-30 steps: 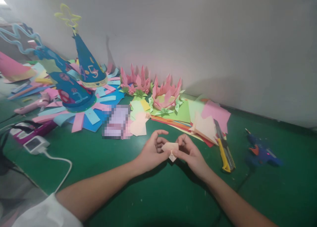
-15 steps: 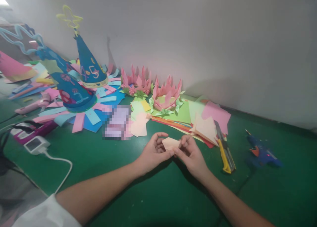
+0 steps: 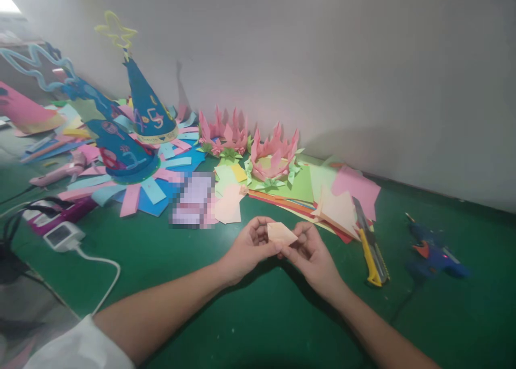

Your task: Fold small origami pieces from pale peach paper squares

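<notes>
A small folded piece of peach paper [image 3: 280, 232] is held between my two hands above the green table [image 3: 242, 326]. My left hand [image 3: 252, 248] pinches its left part, thumb along the lower edge and fingers curled behind. At the other side, my right hand [image 3: 308, 256] grips the lower right edge with thumb and fingertips. The paper's right end comes to a point. Just beyond the hands lie loose peach sheets [image 3: 228, 203] and a stack of coloured paper [image 3: 298, 189].
Pink paper crowns [image 3: 274, 154] stand by the wall, blue cone hats [image 3: 147, 103] to their left. A yellow utility knife [image 3: 371, 256] and a blue glue gun [image 3: 437, 251] lie at right. A pixelated patch [image 3: 193, 200] and a white plug [image 3: 64, 236] with cable are at left.
The peach paper has turned a little in my fingers, its point now showing at the right. The whole view has shifted slightly, so the table things sit a bit further right.
</notes>
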Available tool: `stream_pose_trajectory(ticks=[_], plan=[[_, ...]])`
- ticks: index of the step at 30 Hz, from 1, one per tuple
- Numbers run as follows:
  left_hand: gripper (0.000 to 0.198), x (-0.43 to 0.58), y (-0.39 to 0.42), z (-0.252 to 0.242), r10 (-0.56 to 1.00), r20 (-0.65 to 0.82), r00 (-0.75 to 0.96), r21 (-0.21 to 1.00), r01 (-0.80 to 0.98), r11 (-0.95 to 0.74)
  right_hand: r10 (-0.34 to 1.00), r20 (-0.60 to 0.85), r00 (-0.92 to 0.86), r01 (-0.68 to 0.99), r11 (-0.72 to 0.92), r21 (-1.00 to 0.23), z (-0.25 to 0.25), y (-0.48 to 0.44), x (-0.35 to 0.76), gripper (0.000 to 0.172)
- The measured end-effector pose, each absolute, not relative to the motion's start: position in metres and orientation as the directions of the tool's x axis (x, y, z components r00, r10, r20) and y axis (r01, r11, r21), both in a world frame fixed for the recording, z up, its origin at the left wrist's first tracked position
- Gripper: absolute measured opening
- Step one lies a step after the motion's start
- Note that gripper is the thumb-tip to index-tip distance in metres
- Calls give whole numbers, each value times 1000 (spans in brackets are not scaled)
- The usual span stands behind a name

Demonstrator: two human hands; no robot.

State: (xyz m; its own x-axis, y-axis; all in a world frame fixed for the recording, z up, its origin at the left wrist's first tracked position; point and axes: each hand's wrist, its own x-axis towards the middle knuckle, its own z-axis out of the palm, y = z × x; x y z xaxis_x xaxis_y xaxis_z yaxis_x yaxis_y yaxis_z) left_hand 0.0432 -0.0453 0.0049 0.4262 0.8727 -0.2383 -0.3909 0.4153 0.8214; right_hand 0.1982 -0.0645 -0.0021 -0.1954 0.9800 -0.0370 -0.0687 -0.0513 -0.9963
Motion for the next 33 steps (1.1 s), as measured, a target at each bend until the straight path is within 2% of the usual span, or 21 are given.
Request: stream_pose_trajectory(ticks=[4, 7, 10, 15, 19, 23, 30, 33], plan=[[41, 44, -45, 3, 900, -184, 395, 892, -319, 322, 964, -32, -264, -22, -39, -999, -8, -63, 200, 40], [37, 43, -44, -1, 918, -117, 379, 959, -198, 205, 977, 117, -177, 97, 135, -986, -14, -62, 204, 40], [36, 41, -43, -7, 910, -70, 408, 990, -83, 113, 950, 299, -90, 233, 312, -921, -15, -61, 209, 32], [30, 41, -43, -11, 901, -44, 431, 999, 48, 25, 905, 398, -151, 415, 423, -805, -10, -61, 209, 16], [25, 43, -44, -10, 901, -101, 421, 994, 14, 104, 910, 401, -101, 465, 400, -790, -6, -61, 206, 4], [28, 42, -42, -7, 877, -172, 448, 964, -106, 243, 894, 437, -96, 489, 425, -762, -5, -62, 205, 5], [47, 39, -37, -4, 913, -207, 352, 925, -233, 300, 868, 480, -130, 517, 472, -714, -10, -61, 210, 15], [34, 37, -37, -4, 941, -161, 299, 947, -223, 233, 905, 412, -103, 496, 406, -768, -10, -61, 213, 13]])
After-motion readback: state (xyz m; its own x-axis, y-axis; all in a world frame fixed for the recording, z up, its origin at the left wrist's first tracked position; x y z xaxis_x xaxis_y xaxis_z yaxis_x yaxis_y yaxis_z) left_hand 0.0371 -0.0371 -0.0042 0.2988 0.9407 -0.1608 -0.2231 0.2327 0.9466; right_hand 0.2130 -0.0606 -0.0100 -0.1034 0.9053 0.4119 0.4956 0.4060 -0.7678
